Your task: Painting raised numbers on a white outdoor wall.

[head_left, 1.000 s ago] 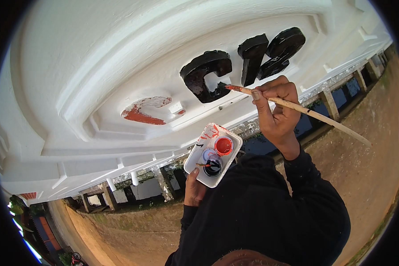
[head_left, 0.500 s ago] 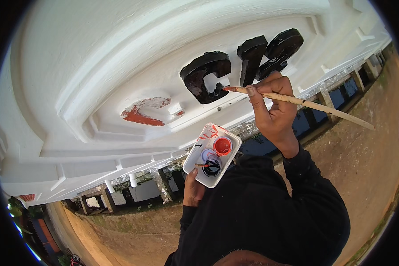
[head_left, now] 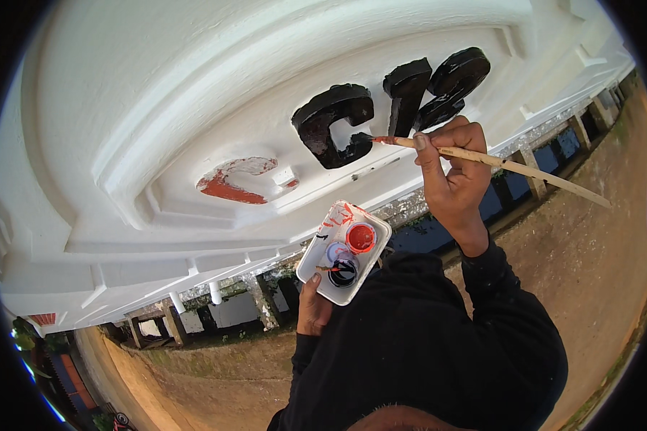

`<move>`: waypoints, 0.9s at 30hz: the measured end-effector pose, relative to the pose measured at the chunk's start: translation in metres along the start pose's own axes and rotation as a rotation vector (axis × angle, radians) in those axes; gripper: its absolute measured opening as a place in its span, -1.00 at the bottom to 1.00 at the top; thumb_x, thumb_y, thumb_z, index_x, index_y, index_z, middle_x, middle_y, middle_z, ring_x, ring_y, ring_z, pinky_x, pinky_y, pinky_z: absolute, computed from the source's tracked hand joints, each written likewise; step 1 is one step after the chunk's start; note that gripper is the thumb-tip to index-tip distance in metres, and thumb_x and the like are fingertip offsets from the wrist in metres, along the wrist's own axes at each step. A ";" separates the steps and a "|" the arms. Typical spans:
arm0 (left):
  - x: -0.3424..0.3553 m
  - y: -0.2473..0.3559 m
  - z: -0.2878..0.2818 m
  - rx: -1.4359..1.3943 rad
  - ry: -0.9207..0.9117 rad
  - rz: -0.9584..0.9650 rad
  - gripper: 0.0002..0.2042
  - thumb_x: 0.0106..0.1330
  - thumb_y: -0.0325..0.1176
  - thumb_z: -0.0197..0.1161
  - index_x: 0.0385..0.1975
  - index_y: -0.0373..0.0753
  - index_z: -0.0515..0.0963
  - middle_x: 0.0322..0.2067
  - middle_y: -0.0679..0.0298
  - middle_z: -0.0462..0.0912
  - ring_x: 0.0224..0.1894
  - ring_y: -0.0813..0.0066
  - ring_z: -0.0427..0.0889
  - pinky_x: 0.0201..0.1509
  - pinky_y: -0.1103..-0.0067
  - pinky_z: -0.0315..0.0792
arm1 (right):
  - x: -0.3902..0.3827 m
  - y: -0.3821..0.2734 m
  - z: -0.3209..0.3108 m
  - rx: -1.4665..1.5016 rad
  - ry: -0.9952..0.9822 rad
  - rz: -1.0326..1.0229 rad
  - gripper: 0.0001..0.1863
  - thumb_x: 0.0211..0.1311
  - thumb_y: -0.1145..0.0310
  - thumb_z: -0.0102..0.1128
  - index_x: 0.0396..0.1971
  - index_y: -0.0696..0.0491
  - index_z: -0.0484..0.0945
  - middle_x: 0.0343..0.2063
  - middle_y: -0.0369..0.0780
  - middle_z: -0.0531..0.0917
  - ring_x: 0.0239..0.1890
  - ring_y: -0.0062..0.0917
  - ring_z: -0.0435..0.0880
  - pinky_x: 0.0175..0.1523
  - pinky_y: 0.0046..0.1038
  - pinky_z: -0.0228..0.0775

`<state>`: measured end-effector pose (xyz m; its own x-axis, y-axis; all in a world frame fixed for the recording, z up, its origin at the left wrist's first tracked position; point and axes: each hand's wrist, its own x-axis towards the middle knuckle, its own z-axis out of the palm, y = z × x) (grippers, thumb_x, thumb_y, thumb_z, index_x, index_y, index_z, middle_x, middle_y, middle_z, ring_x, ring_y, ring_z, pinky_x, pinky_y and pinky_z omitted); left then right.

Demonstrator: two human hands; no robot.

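My right hand pinches a long wooden paintbrush. Its dark, wet tip touches the lower inner end of a raised black letter on the white wall. Below the wall, my left hand grips a white tray by its near left edge, thumb on the rim. A pot of red paint and a pot of black paint stand in the tray. A smaller brush lies across the black pot. Red and black smears mark the tray's far end.
More raised black shapes follow to the right. On the left, another raised letter is partly red and partly white. The white wall has curved mouldings around the letters. Beneath it lie concrete posts and brown ground.
My right hand has shifted slightly right with the paintbrush. The brush tip now shows dark bristles against the letter's inner end. The left hand and tray have stayed put.
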<state>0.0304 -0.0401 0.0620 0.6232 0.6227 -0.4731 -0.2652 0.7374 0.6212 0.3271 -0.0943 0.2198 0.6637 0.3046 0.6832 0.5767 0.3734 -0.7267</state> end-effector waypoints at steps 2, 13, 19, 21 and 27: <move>0.000 0.001 -0.001 0.004 -0.016 -0.005 -0.26 0.20 -0.12 0.36 0.35 -0.27 0.22 0.23 0.13 0.45 0.26 0.20 0.45 0.41 0.27 0.28 | 0.001 0.003 -0.002 -0.057 -0.034 -0.007 -0.81 0.23 0.61 0.30 -0.39 0.18 0.41 -0.50 -0.25 0.45 -0.49 -0.70 0.44 -0.39 -0.68 0.35; -0.002 -0.001 0.000 0.006 0.000 -0.004 -0.27 0.22 -0.12 0.34 0.34 -0.27 0.23 0.22 0.12 0.45 0.26 0.19 0.45 0.40 0.26 0.29 | 0.002 0.005 -0.006 -0.042 -0.011 0.063 -0.81 0.26 0.58 0.29 -0.38 0.19 0.40 -0.48 -0.26 0.45 -0.46 -0.70 0.51 -0.37 -0.65 0.47; -0.002 -0.001 -0.003 -0.001 0.008 -0.019 -0.28 0.22 -0.13 0.34 0.34 -0.27 0.23 0.22 0.11 0.45 0.26 0.19 0.45 0.40 0.26 0.29 | 0.001 0.006 -0.006 -0.044 -0.007 0.057 -0.81 0.27 0.57 0.28 -0.37 0.19 0.39 -0.46 -0.26 0.45 -0.45 -0.72 0.51 -0.35 -0.66 0.47; -0.003 0.000 0.000 0.003 0.006 -0.011 -0.28 0.22 -0.13 0.34 0.34 -0.27 0.23 0.22 0.11 0.45 0.26 0.19 0.45 0.40 0.25 0.29 | 0.000 0.007 -0.007 -0.004 0.031 0.096 -0.81 0.28 0.58 0.27 -0.37 0.18 0.39 -0.45 -0.26 0.45 -0.44 -0.72 0.52 -0.33 -0.66 0.48; -0.003 0.003 0.005 0.004 -0.021 -0.016 -0.26 0.21 -0.13 0.35 0.35 -0.28 0.22 0.23 0.11 0.44 0.27 0.18 0.44 0.41 0.26 0.28 | 0.000 0.012 -0.011 -0.081 -0.088 0.024 -0.80 0.31 0.63 0.20 -0.29 0.18 0.32 -0.39 -0.22 0.42 -0.40 -0.61 0.64 -0.41 -0.68 0.56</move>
<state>0.0317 -0.0412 0.0680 0.6424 0.6052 -0.4701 -0.2524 0.7463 0.6159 0.3391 -0.0994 0.2105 0.6353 0.3901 0.6665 0.5998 0.2943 -0.7440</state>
